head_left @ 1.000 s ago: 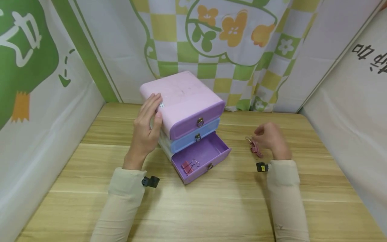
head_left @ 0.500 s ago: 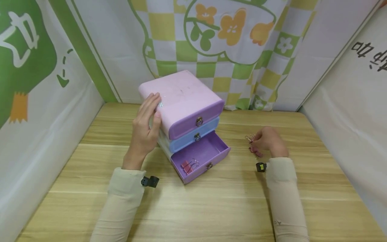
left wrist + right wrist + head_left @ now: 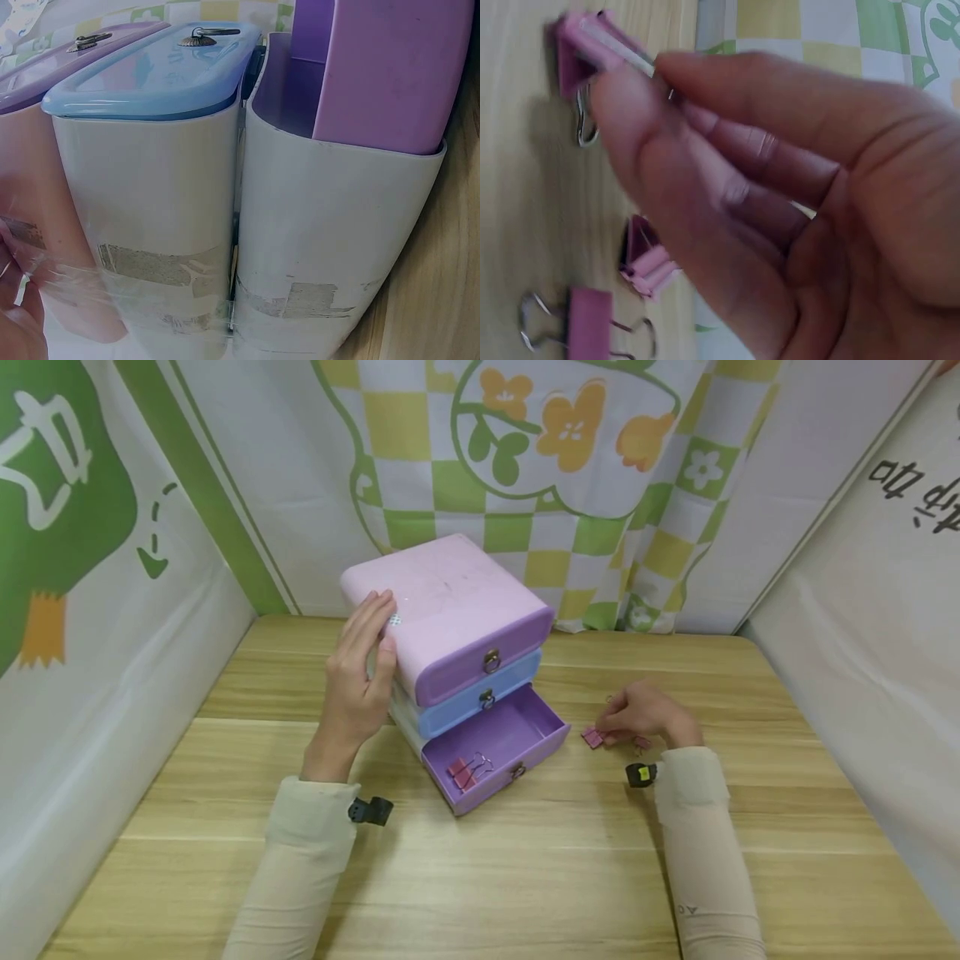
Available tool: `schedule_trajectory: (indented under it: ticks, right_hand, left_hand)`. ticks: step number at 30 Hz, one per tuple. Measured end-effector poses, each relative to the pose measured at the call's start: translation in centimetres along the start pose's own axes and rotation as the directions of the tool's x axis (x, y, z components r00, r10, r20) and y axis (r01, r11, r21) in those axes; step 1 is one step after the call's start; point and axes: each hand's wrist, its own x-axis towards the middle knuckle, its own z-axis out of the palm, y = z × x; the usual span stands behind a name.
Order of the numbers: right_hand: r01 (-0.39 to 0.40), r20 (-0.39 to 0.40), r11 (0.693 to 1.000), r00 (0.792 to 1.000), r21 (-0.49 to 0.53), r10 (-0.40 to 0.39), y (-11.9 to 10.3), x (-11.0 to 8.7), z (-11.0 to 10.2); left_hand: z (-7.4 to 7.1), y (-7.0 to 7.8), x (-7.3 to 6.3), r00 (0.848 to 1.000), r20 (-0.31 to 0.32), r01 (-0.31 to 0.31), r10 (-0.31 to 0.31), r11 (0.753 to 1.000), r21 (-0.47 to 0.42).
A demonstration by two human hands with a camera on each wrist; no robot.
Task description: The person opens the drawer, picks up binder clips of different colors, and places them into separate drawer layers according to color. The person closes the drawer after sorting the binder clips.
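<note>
A three-tier drawer unit (image 3: 442,602) has a pink top, with its bottom purple drawer (image 3: 543,744) pulled out. In that drawer lies a pink binder clip (image 3: 462,774). My left hand (image 3: 351,689) rests along the unit's upper left side, fingers extended over the top edge. To the right of the drawer, my right hand (image 3: 643,712) pinches another pink binder clip (image 3: 604,41) between thumb and index finger, low over the table. Two more pink clips lie near it in the right wrist view, one lying flat (image 3: 590,322) and one standing on its side (image 3: 646,259).
The wooden table (image 3: 570,877) spreads in front of the unit. The blue middle drawer (image 3: 450,716) and purple top drawer (image 3: 457,674) are closed. A checked curtain (image 3: 517,535) hangs close behind, and white fabric walls stand on both sides.
The right hand has taken a binder clip from the small pile and moved left with it, toward the open drawer. The left hand stays on the unit.
</note>
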Motion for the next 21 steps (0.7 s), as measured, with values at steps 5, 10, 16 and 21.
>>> schedule_trajectory:
  ticks: [5,10,16,21]
  right_hand:
    - [-0.028,-0.009,0.994,1.000,0.106,0.029,0.0,0.3,0.3]
    - [-0.061,-0.061,0.980,0.995,0.191,0.074,0.0,0.5,-0.1]
    - [-0.041,-0.081,0.933,0.994,0.358,0.075,-0.7,0.5,-0.3]
    - [-0.003,-0.115,0.937,0.992,0.350,0.046,-1.8,0.2,-0.2]
  left_hand:
    - [0.0,0.1,0.0,1.000,-0.013,0.008,-0.009,1.000,-0.017]
    - [0.0,0.1,0.0,1.000,-0.012,0.002,-0.003,1.000,-0.016]
    - [0.1,-0.1,0.0,1.000,-0.015,-0.005,0.005,1.000,-0.015]
    - [0.0,-0.2,0.0,1.000,0.004,-0.004,0.004,1.000,0.007]
